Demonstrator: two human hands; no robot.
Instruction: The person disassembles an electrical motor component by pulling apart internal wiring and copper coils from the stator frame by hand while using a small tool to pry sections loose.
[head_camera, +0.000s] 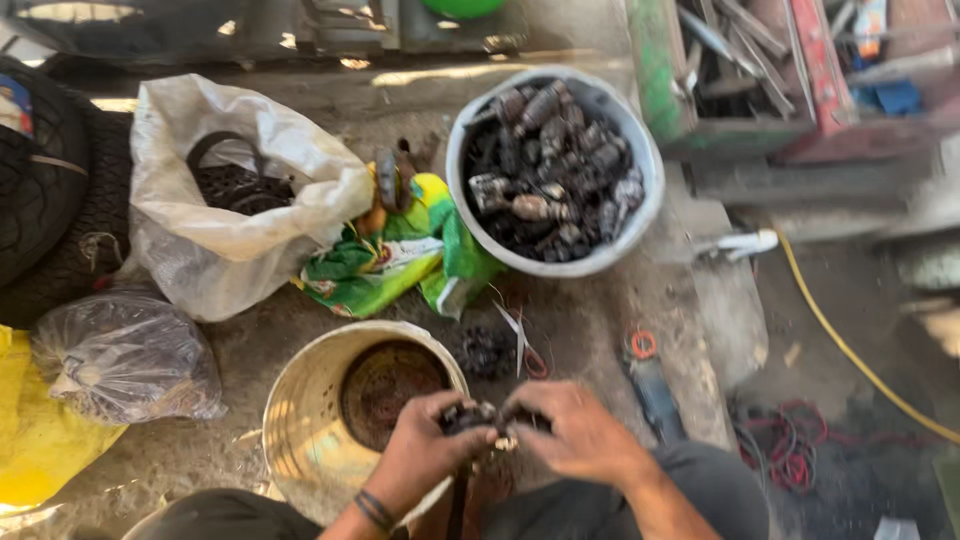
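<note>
Both my hands meet low in the middle of the view, gripping one small dark greasy metal part (468, 416) between them. My left hand (425, 450), with a dark band at the wrist, holds its left end. Fingers of my right hand (575, 430) are curled over its right end. The part is mostly hidden by my fingers. The hands hover at the right rim of a cream bucket (300, 420) with rusty-brown contents. A small dark clump of parts (487, 350) lies on the ground just beyond my hands.
A grey tub (640, 215) full of dark greasy parts stands at the back. A white sack (215, 200), a green bag (390, 255), a clear bag (125, 355), tyres (45, 190), a tool crate (770, 70), a yellow hose (850, 345) and red wires (785, 440) surround it.
</note>
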